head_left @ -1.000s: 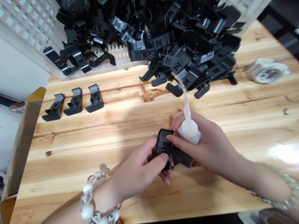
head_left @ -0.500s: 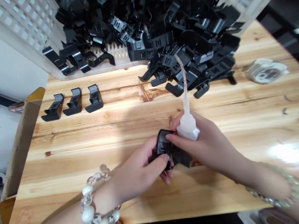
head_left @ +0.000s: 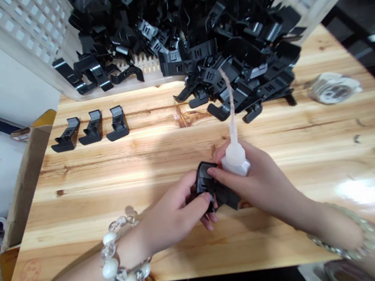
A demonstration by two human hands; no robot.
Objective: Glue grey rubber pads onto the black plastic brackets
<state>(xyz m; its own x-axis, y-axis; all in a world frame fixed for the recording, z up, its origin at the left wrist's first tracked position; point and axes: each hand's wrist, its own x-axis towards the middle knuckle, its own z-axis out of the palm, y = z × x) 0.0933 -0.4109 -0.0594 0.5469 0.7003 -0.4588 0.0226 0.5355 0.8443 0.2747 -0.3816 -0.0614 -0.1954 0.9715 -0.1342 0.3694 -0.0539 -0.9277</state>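
Observation:
Between both hands, low over the wooden table (head_left: pixel 108 183), is a black plastic clip (head_left: pixel 205 181). My left hand (head_left: pixel 174 210) is closed on its left side, thumb pressed on the front. A white squeeze bottle (head_left: pixel 235 158) with a long thin nozzle sits in the grip of my right hand (head_left: pixel 255 177), nozzle pointing up and away. The right thumb also touches the top of the clip. Another dark flat part (head_left: pixel 227 197) shows under the right hand; whether it belongs to the same clip I cannot tell. Three similar clips (head_left: pixel 90 127) stand in a row at the left.
At the back, a white plastic crate (head_left: pixel 64 80) lies with its near side open, and a heap of black clips (head_left: pixel 245 77) spills from it onto the table. A roll of clear tape (head_left: pixel 332 88) lies at the right. Beyond the left edge stands a cardboard box (head_left: pixel 24 184).

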